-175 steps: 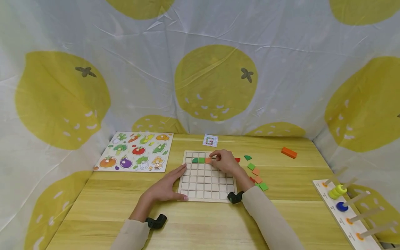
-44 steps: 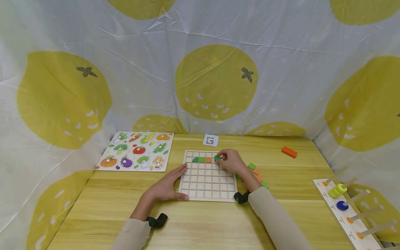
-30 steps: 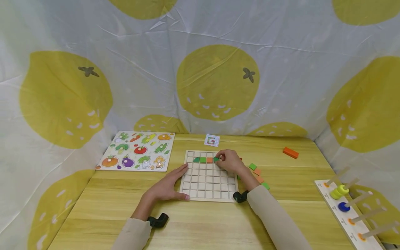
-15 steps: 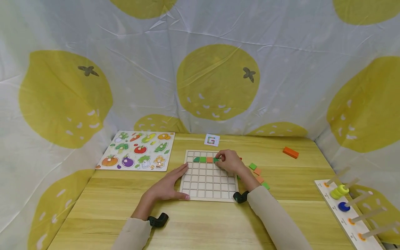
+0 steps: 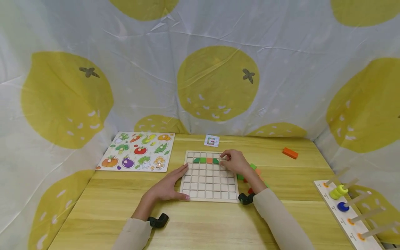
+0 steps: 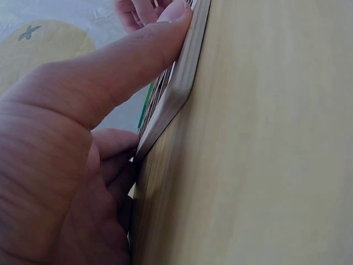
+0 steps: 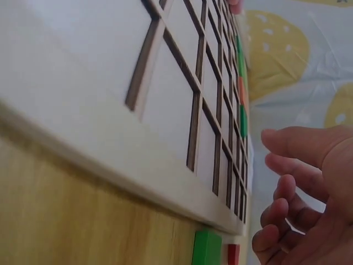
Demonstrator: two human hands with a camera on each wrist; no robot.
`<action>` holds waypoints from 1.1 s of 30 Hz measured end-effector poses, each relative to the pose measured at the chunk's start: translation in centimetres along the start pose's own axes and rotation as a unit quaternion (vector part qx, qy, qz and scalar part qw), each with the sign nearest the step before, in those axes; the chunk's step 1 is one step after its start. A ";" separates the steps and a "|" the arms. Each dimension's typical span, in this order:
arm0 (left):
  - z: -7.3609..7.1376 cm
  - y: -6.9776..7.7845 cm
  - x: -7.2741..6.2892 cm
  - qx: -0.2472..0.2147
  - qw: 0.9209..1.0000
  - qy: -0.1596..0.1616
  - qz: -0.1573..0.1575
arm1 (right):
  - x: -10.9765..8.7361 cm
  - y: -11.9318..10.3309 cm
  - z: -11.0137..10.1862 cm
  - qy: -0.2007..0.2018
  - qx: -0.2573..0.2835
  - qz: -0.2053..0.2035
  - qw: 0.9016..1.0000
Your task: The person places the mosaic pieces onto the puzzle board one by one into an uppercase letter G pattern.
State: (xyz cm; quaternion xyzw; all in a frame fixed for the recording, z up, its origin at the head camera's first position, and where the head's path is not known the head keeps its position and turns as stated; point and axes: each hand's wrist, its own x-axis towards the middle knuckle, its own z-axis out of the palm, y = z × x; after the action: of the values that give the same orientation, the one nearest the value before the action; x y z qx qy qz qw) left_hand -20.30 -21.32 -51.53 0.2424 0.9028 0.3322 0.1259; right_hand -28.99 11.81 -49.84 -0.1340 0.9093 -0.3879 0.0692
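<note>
Grid board (image 5: 201, 194), lying flat on the counter (image 5: 203, 222) at the lower centre of the frame; parts are listed from left to right. At left, a vegetable puzzle (image 5: 170, 142) lies well apart from the board. Next, my left hand (image 5: 165, 185) rests against the board's near left corner, fingers extended along the left edge and thumb on the near edge, spread rather than curled round it. On the grid, in the second row from the far edge, four tiles sit side by side: a rounded dark green tile (image 5: 196, 160), a light green square (image 5: 203, 160), an orange square (image 5: 209, 160) and a second rounded dark green tile (image 5: 216, 161). The board is near square, with no marked long axis; the tile row runs left to right. Beyond it, at upper centre, lies a card (image 5: 215, 144) showing a letter G. My right hand (image 5: 234, 162) hangs over the board's upper right part, just right of the tile row, empty, thumb and fingers loosely bent and parted; whether it touches the wood I cannot tell. Further right, loose tiles (image 5: 253, 166) lie beside the board's right edge, some hidden beneath my right forearm (image 5: 257, 184). The governing relation, as I judge it: these tiles lie right of and below my right fingertips, so the right hand is much the nearer.
</note>
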 end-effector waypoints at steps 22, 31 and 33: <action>0.3 -0.3 0.1 -0.001 1.000 -0.002 -0.003 | -5.8 4.2 -4.1 0.006 0.003 -0.018 1.000; 0.1 -0.1 0.1 -0.005 1.000 -0.001 -0.003 | -7.3 5.1 -4.5 -0.025 -0.013 -0.004 1.000; 0.1 -0.2 0.1 -0.005 1.000 0.000 -0.002 | -7.4 5.2 -4.4 -0.029 -0.008 -0.001 1.000</action>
State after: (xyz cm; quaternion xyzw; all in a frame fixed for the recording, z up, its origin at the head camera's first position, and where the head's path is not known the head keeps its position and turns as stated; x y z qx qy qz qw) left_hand -20.43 -21.29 -51.72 0.2397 0.9016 0.3367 0.1281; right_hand -23.96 20.48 -50.44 -0.1466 0.9100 -0.3762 0.0939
